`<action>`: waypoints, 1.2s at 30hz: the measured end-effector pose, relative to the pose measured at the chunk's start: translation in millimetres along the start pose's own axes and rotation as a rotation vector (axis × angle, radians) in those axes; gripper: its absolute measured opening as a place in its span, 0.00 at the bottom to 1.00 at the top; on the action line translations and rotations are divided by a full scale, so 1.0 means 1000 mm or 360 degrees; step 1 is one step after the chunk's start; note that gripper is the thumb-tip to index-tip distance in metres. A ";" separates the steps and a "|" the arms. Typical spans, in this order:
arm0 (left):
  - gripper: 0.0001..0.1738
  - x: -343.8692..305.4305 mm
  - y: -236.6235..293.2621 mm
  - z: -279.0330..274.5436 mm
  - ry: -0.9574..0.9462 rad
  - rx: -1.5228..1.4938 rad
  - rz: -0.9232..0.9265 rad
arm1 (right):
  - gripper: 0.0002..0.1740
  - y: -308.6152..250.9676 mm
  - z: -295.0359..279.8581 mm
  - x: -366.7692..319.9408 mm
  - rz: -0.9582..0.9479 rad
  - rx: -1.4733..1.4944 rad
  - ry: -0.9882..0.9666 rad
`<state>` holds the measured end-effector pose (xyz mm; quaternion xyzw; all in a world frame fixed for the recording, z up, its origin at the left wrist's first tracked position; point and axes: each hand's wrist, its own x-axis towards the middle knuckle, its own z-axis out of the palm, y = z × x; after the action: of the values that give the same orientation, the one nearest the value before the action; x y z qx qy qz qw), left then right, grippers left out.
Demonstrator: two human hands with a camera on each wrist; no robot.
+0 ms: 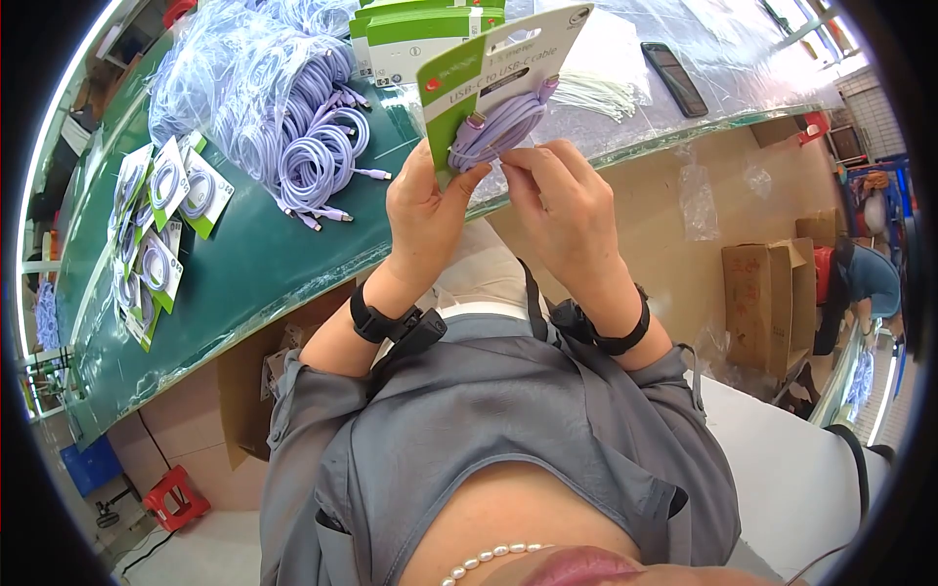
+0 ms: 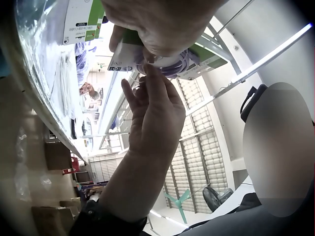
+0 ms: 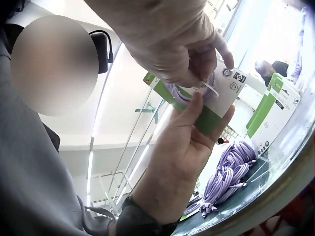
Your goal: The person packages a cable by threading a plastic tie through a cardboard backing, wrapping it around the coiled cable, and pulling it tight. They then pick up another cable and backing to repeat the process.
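Observation:
My left hand grips a green-and-white packaging card by its lower edge, thumb in front. A coiled lilac USB-C cable lies against the card's face, its plug ends toward the upper part. Beside the coil's lower side, my right hand has thumb and index finger brought together. In the right wrist view these fingers pinch a thin white tie that stands out from the coil and card. My left thumb presses near the coil in that view. The right fingers partly hide the tie.
Loose lilac cables lie in a heap on the green table, partly under clear plastic. Several carded cables sit at the left. Blank cards stand stacked behind, near white ties and a phone.

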<state>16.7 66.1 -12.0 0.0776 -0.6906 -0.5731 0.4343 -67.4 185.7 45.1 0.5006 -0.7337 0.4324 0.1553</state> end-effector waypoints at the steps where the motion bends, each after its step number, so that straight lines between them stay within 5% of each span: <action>1: 0.19 0.000 -0.002 -0.002 -0.0025 0.0134 0.0078 | 0.07 -0.001 -0.001 0.000 0.0008 -0.0008 -0.0002; 10: 0.23 0.007 0.012 -0.003 -0.0107 0.0609 0.0644 | 0.10 0.001 0.001 -0.008 -0.0010 -0.0058 -0.0054; 13: 0.23 0.007 0.018 -0.005 -0.0108 0.0583 0.0811 | 0.19 0.013 0.001 -0.029 0.0088 0.0470 -0.0283; 23: 0.17 0.005 0.026 -0.010 -0.0298 0.0712 0.1150 | 0.18 0.035 -0.008 -0.033 0.0548 0.0864 -0.0144; 27: 0.21 0.006 0.025 -0.013 -0.0219 0.0462 0.0718 | 0.18 0.040 -0.007 -0.027 0.0750 0.1036 -0.0072; 30: 0.20 -0.002 0.025 -0.015 -0.0026 -0.0875 -0.0535 | 0.16 0.053 0.001 -0.012 0.0639 0.1079 -0.0098; 36: 0.21 -0.005 0.030 -0.011 -0.0205 -0.1318 -0.0905 | 0.19 0.051 0.013 0.002 -0.0056 0.0913 -0.0242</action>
<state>39.1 71.3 11.2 0.0483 -0.3823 -0.8981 0.2120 -110.2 180.4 14.3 0.5678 -0.5822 0.5806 -0.0405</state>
